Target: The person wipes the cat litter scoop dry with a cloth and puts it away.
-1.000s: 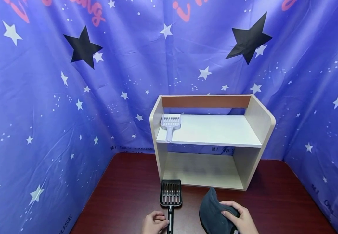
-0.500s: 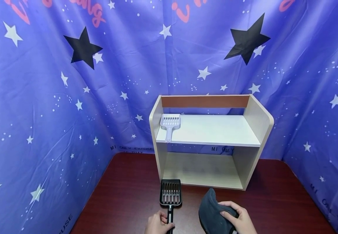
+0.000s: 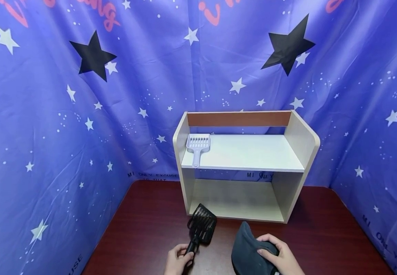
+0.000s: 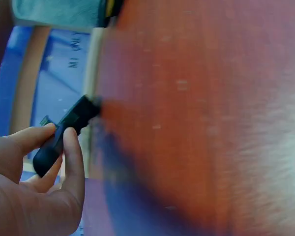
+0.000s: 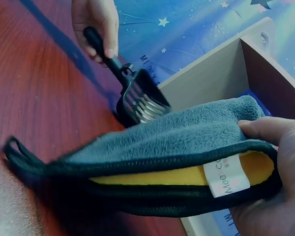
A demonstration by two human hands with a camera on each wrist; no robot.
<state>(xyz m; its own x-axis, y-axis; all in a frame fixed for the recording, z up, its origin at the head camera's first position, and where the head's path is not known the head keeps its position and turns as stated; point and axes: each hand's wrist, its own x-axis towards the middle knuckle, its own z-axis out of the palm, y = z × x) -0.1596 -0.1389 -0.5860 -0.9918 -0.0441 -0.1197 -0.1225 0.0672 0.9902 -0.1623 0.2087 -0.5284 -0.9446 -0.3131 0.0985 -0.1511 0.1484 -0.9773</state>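
Note:
My left hand point(image 3: 178, 260) pinches a black slotted litter scoop point(image 3: 202, 225) by its handle, thumb and fingers on either side. In the head view the scoop is tilted, its head towards the shelf. Seen in the left wrist view, the scoop's handle point(image 4: 51, 150) points away from the fingers, largely end-on. My right hand point(image 3: 278, 254) grips a dark grey plush cleaning mitt point(image 3: 251, 252) at its open end. The right wrist view shows the mitt's yellow lining point(image 5: 187, 176), a white label point(image 5: 227, 176) and a black hanging loop point(image 5: 14, 150).
A pale two-tier shelf point(image 3: 294, 149) stands at the back of the dark red table point(image 3: 143, 229). On its upper board point(image 3: 250, 151) lies a white slotted scoop point(image 3: 197, 147) at the left end. Starry blue cloth point(image 3: 157, 76) hangs behind and on both sides.
My left hand has closed on the black scoop's handle and tilted the scoop up from lying flat on the table. The right hand and mitt have hardly moved.

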